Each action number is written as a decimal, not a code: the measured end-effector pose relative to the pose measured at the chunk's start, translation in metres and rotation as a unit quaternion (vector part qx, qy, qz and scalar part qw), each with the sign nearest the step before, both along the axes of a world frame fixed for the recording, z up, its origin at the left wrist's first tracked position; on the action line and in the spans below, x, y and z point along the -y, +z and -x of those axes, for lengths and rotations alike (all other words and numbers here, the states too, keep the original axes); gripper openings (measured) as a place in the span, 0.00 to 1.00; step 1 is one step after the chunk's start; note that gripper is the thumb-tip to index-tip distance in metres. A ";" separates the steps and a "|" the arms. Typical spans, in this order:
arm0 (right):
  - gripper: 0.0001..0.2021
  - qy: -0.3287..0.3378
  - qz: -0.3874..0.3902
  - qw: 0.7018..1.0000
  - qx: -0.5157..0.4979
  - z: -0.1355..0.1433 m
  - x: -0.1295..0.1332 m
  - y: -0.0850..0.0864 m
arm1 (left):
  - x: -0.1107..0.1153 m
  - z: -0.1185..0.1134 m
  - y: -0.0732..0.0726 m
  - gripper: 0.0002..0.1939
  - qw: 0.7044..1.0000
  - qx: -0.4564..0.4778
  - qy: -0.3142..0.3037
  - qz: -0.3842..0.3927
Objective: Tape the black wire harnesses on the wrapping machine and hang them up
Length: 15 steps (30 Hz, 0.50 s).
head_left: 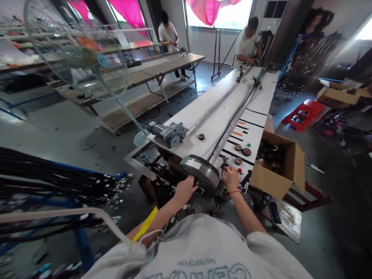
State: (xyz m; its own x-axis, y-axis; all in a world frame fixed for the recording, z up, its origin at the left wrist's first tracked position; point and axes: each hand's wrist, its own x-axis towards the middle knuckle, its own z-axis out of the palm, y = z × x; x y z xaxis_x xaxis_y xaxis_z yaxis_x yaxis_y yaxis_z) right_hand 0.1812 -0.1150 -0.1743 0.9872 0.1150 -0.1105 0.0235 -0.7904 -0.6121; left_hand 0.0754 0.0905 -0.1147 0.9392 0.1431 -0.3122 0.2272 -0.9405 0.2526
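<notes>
nearest is the person's own pale shirt [203, 248], with a yellow strip [147, 224] over the left forearm. the left hand [185, 190] is at the near side of a big grey wheel [200, 166], fingers bent and thumb stuck out; whether it grips anything, i cannot tell. the right hand [231, 178], a red band [234, 192] at its wrist, is just right of the wheel with fingers curled by a small dark handle [224, 160]; the fingertips are hidden, so i cannot tell if they are closed on it. the wheel sits at the near end of a long white table [258, 104].

to the right, a phone [274, 212] lies on a board [292, 221], and beyond it an open cardboard box [271, 184] holds dark rolls. on the table, near the right hand, is a roll of tape [238, 161]. left of the wheel and a bit farther is a motor [158, 128]. a metal rail [232, 126] runs from the wheel toward a co-worker [242, 44] at the far end.
</notes>
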 end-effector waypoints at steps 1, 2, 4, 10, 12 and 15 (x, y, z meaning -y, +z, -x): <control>0.14 -0.030 0.071 0.997 0.012 0.001 0.008 0.000 | -0.003 0.001 0.003 0.16 1.000 0.006 -0.006 0.002; 0.16 -0.053 0.127 0.991 0.007 0.001 0.014 0.001 | -0.010 0.002 0.007 0.16 1.000 0.014 -0.007 0.010; 0.15 -0.055 0.131 0.988 -0.063 0.001 0.027 0.007 | -0.031 0.002 0.014 0.14 0.998 0.038 0.007 0.040; 0.17 0.195 -0.334 0.901 -0.196 0.061 0.041 0.046 | -0.073 -0.001 0.016 0.12 0.986 0.072 0.057 0.140; 0.28 0.315 -0.434 0.776 -0.330 0.089 0.018 0.055 | -0.073 -0.003 0.013 0.12 0.983 0.066 0.059 0.161; 0.42 0.361 -0.446 0.616 -0.540 0.109 -0.041 0.057 | -0.072 -0.006 0.012 0.12 0.986 0.066 0.052 0.143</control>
State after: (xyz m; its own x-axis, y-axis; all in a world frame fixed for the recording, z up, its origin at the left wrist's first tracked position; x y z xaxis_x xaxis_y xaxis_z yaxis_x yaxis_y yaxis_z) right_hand 0.0723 -0.0740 -0.1177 0.0502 0.9710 -0.2338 -0.6296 -0.1510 -0.7621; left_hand 0.0819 0.1630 -0.1029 0.9591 0.1649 -0.2300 0.2665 -0.7996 0.5382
